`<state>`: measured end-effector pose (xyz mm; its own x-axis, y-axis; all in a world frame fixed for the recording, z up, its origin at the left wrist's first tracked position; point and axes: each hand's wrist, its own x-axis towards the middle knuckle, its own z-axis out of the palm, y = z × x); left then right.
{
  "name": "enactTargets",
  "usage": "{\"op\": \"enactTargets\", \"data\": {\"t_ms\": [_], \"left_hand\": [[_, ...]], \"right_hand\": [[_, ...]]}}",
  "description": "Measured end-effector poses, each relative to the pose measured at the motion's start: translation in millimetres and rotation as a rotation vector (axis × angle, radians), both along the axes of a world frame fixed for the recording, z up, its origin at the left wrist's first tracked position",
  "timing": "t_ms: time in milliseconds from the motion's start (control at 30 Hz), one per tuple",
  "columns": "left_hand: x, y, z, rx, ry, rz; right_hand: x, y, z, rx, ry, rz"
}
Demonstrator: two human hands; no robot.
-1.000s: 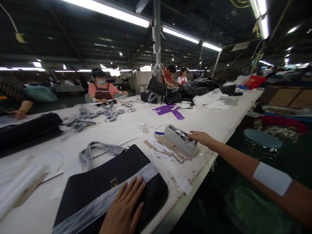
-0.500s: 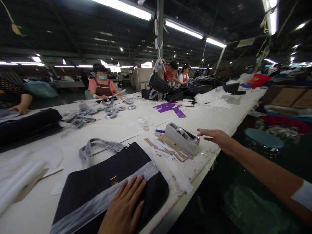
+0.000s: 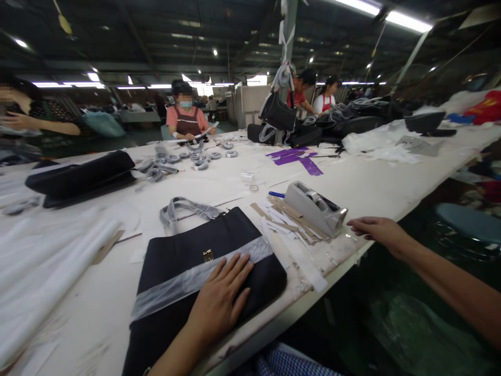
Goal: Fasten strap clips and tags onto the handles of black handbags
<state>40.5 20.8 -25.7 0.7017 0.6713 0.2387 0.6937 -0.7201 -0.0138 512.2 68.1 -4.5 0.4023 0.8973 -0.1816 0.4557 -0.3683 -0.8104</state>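
A black handbag [image 3: 183,245] lies flat on the worktable, with a gold clasp [image 3: 207,255] and a translucent wrapping strip [image 3: 168,290] across its front. Its handle [image 3: 191,209] is covered in grey film. My left hand [image 3: 223,295] rests flat on the strip and the bag, fingers stretched out. To the right stands a grey tape dispenser [image 3: 313,209]. Just off its cutting end is my right hand [image 3: 381,233], thumb and fingers pinched together. Whatever is between those fingertips, perhaps clear tape, is too fine to make out.
Paper and card strips [image 3: 289,222] lie beside the dispenser, near a blue pen [image 3: 276,194]. White sheeting [image 3: 58,277] and another black bag [image 3: 86,177] are on the left. Grey wrapped coils [image 3: 195,156] and purple strips [image 3: 297,159] lie farther back. Co-workers sit beyond; a stool [image 3: 469,222] is at right.
The view has swung left and tipped down, so the table appears shifted right. My right hand's fingers have drawn together by the dispenser. My left hand stays flat on the handbag.
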Motion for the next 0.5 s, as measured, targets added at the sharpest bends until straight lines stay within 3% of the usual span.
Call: {"op": "enactTargets", "data": {"t_ms": [167,333,433,500], "left_hand": [[0,-1,0.6,-0.031,-0.027,-0.006],[1,-1,2.9,-0.061,-0.055,0.008],[1,-1,2.8,-0.066,-0.057,0.006],[1,-2,2.3,-0.063,-0.067,0.000]], "right_hand": [[-27,-16,22.7,0.065,-0.327,0.189],[-123,-30,60.2,0.120,-0.201,0.608],[-181,-18,66.5,0.166,-0.204,0.869],[-208,-6,63.0,0.210,-0.315,0.952]]}}
